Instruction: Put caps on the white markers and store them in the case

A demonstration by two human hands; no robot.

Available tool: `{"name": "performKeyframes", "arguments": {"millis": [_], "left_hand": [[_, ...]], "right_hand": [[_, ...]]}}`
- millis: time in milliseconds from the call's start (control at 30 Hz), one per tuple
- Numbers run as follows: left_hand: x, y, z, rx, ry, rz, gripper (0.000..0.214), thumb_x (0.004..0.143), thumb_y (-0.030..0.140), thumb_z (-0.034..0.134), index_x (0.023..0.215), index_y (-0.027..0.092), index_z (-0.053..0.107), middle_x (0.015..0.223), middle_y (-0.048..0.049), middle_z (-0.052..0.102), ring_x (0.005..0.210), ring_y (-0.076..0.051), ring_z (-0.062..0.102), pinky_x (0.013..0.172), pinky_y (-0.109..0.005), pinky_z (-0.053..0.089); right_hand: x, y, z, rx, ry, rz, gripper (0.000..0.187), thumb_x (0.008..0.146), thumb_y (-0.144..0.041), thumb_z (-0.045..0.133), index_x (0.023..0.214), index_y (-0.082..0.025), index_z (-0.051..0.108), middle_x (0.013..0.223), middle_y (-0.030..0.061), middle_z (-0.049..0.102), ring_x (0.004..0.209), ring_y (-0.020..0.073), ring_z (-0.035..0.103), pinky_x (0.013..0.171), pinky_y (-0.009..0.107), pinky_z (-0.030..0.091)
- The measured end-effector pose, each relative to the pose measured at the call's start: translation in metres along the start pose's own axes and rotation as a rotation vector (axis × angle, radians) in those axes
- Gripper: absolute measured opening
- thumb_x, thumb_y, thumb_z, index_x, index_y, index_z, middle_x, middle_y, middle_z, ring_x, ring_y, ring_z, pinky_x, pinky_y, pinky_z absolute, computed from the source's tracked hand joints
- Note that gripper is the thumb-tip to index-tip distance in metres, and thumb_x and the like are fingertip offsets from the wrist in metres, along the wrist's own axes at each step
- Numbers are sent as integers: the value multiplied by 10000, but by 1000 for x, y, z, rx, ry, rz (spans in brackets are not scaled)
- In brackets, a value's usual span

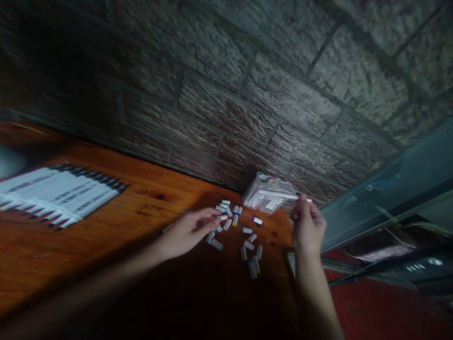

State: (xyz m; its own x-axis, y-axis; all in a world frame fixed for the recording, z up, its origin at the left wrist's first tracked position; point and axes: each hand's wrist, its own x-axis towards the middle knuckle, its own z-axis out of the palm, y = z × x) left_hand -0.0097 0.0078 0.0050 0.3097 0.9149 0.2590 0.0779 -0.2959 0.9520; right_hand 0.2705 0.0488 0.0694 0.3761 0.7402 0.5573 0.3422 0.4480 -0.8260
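Note:
My right hand [308, 222] grips a white marker [281, 194] near its reddish end, level in front of a clear plastic box [269, 204] with white labels. Coloured tips show inside that box. My left hand [194, 229] pinches a small white marker cap [222, 217] between thumb and fingertips. It is over a loose pile of marker caps [228, 224], white with coloured ends. More caps [252, 245] lie scattered between my two hands. Far to the left, a row of white markers [63, 193] lies side by side, dark at both ends.
The wooden table [148, 184] runs along a rough brick wall [226, 118]. At the right stand a grey panel [389, 184] and a dark device [417, 267] beyond the table's edge. A blurred pale object [10, 160] sits at the far left.

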Motion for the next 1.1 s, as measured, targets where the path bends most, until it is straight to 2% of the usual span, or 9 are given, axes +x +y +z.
{"name": "performKeyframes", "arguments": {"millis": [133,200,300,467,567,700,800,933,1100], "left_hand": [[0,-2,-5,63,46,40,324,933,419,546,1086,172,689,1061,-74,745,911,-196,690,833,-292,531],[0,-2,-5,100,39,62,319,938,425,536,1063,179,696,1038,-65,747,886,-189,689,802,-274,524],[0,-2,-5,151,18,75,338,957,438,499,1033,177,701,934,-46,747,805,-173,681,740,-249,509],[2,-5,-10,253,28,118,359,971,431,471,998,163,708,863,-34,726,770,-162,652,711,-235,469],[4,-9,-12,310,43,127,373,964,443,479,997,152,709,797,-22,708,711,-153,625,646,-229,435],[6,-12,-13,403,60,156,366,961,439,474,955,167,719,731,6,687,618,-128,581,588,-222,394],[6,-16,-15,526,66,182,343,951,428,488,947,179,724,674,21,661,587,-121,567,574,-222,373],[6,-22,-20,656,93,173,331,940,415,499,927,174,726,688,15,668,585,-115,572,583,-222,374],[9,-25,-23,704,109,128,347,929,422,500,919,156,723,772,-12,717,615,-123,599,594,-216,405]], "right_hand": [[79,-13,-32,-412,155,-164,544,820,-679,541,707,-156,631,549,13,561,504,141,472,511,283,341],[103,-17,-35,-626,70,-155,562,834,-665,519,727,-129,653,576,52,604,535,162,511,533,293,355],[113,-14,-24,-718,-32,-130,468,790,-580,621,645,-137,662,533,58,600,531,177,529,546,301,340],[95,1,5,-744,-173,-107,347,729,-462,706,570,-155,673,502,62,600,538,184,551,584,307,330],[78,9,6,-713,-168,-87,377,731,-500,696,693,-127,733,548,71,633,568,185,560,595,299,345],[42,21,4,-605,-74,-85,620,851,-627,485,939,-65,732,670,71,668,598,161,551,581,271,381],[5,33,9,-523,-78,-77,652,911,-621,362,901,-68,708,706,72,674,628,153,561,592,254,413],[-31,43,12,-470,-240,-25,491,885,-561,496,811,-128,715,696,47,690,626,151,593,588,240,421],[-36,45,-9,-470,-508,88,349,842,-482,592,828,-165,737,772,45,736,649,154,630,620,245,433]]}}
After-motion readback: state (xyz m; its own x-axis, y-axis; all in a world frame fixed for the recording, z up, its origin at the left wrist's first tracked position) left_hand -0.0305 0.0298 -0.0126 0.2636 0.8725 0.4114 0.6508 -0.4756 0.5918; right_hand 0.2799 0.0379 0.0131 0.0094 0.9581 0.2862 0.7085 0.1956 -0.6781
